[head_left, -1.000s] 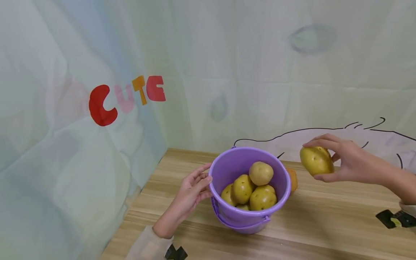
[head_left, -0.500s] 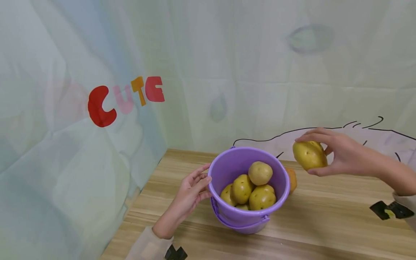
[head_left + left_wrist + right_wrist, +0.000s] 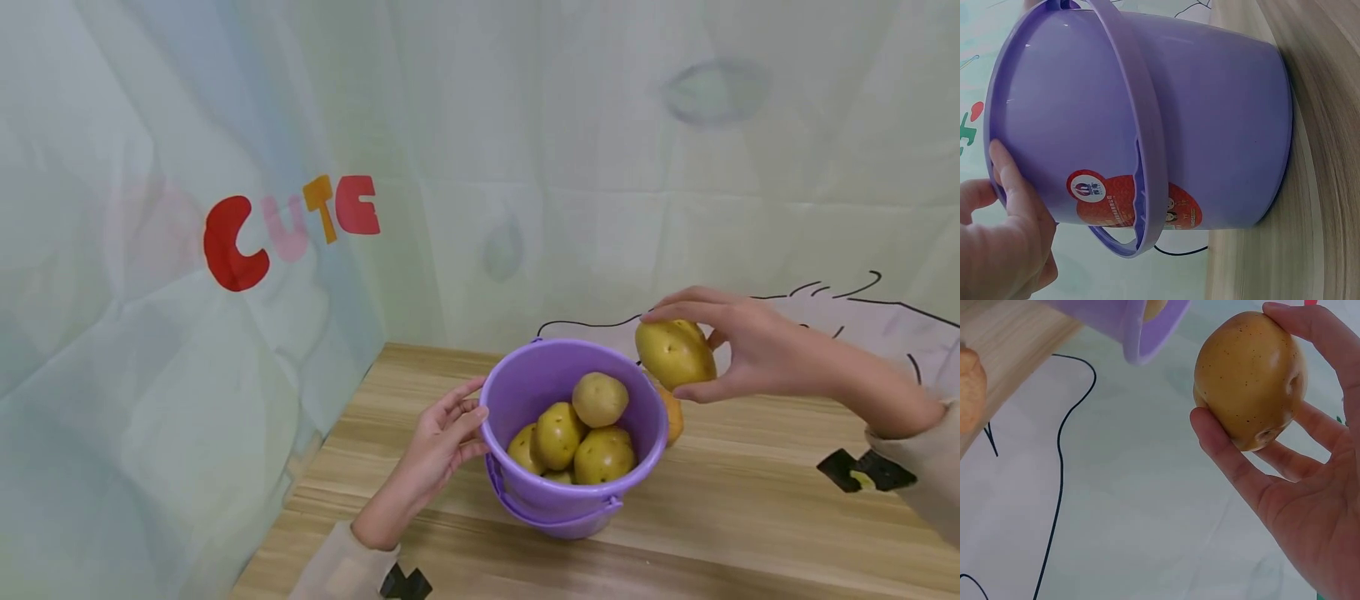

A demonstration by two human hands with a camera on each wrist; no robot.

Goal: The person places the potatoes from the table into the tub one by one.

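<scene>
A purple bucket (image 3: 543, 375) stands upright on the table, with several yellow-brown potatoes (image 3: 558, 436) heaped inside. My left hand (image 3: 435, 442) holds its rim at the left side, and the left wrist view shows the fingers against the wall (image 3: 1210, 112) near the rim. The bucket's handle (image 3: 1147, 125) hangs down on the near side. Up beside the far right rim, my right hand (image 3: 757, 346) grips another potato (image 3: 675, 354) between thumb and fingertips. In the right wrist view this potato (image 3: 1247, 381) is apart from the bucket's rim (image 3: 1138, 337).
An orange-brown rounded thing (image 3: 673, 417) lies behind the bucket's right side, partly hidden by it. The wood-grain table (image 3: 720, 517) meets a pale printed sheet (image 3: 480, 208) at the back and left. Coloured letters (image 3: 236, 246) mark the left sheet.
My right hand has carried its potato leftward and slightly up, from well right of the bucket to right beside its rim. The left hand and the bucket have stayed put.
</scene>
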